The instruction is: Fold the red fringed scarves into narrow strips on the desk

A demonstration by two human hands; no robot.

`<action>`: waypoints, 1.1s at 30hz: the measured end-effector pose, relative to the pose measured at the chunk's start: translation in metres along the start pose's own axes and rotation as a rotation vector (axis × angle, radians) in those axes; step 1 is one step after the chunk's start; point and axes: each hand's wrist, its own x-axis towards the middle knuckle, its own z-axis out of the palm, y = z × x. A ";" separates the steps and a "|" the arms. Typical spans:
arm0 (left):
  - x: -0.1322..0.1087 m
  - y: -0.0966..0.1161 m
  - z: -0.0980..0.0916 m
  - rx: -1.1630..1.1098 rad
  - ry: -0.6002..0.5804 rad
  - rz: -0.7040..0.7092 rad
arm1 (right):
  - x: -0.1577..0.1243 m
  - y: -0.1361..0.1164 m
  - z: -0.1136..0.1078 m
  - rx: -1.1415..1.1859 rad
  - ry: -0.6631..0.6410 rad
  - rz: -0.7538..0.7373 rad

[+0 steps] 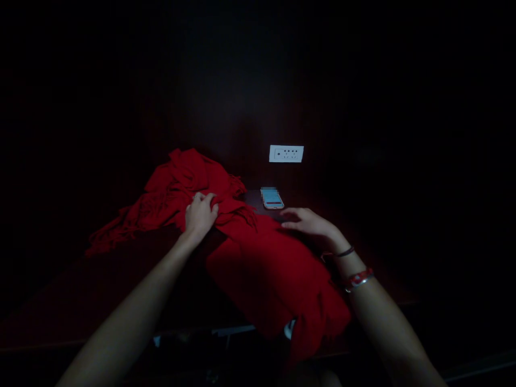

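Observation:
A red fringed scarf (266, 269) lies across a dark surface, bunched up at the far left and spread flatter toward the front right, where it drapes over the near edge. My left hand (201, 215) has its fingers closed on the bunched part of the scarf near the middle. Over the scarf's right side is my right hand (308, 223), fingers stretched out and apart, pointing left with nothing in them. Whether its fingertips touch the cloth I cannot tell. Bands circle my right wrist and forearm.
Just beyond the scarf a phone (273, 199) lies with its screen lit. A white socket panel (286, 153) is set in the dark back wall. The near edge of the surface (52, 344) crosses the lower part of the view. Most surroundings are too dark to make out.

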 end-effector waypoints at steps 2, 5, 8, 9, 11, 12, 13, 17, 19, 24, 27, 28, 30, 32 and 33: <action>-0.001 -0.003 -0.001 0.089 -0.007 0.014 | -0.023 -0.009 -0.006 -0.114 -0.195 0.059; -0.006 0.008 0.007 0.038 -0.068 0.215 | -0.063 -0.027 0.003 -0.213 -0.309 0.110; -0.014 0.022 0.017 -0.149 -0.260 0.500 | -0.094 -0.035 0.024 -0.254 -0.338 0.137; -0.016 0.026 0.017 -0.212 -0.305 0.564 | -0.100 -0.035 0.032 -0.271 -0.333 0.146; -0.019 0.032 0.014 -0.330 -0.285 0.603 | -0.108 -0.031 0.045 -0.304 -0.288 0.138; -0.019 0.034 0.010 -0.387 -0.226 0.579 | -0.110 -0.028 0.050 -0.314 -0.253 0.116; -0.019 0.036 0.005 -0.439 -0.152 0.537 | -0.110 -0.024 0.053 -0.319 -0.220 0.084; -0.020 0.040 0.002 -0.512 -0.001 0.417 | -0.104 -0.012 0.050 -0.283 -0.216 -0.020; -0.021 0.040 0.013 -0.436 -0.143 0.490 | -0.099 -0.006 0.042 -0.236 -0.278 -0.030; -0.025 0.038 0.040 -0.163 -0.335 0.499 | -0.097 0.014 0.025 -0.136 -0.152 0.164; -0.026 0.043 0.035 -0.101 -0.224 0.462 | -0.099 0.021 0.022 -0.094 -0.056 0.314; -0.026 0.045 0.031 -0.094 -0.187 0.497 | -0.098 0.022 0.022 -0.078 -0.060 0.332; -0.026 0.049 0.024 -0.098 -0.168 0.644 | -0.096 0.022 0.022 -0.069 -0.065 0.316; -0.026 0.050 0.020 -0.092 -0.244 0.780 | -0.088 0.025 0.018 -0.121 -0.015 0.267; -0.025 0.050 0.019 -0.071 -0.289 0.799 | -0.082 0.027 0.015 -0.161 0.024 0.244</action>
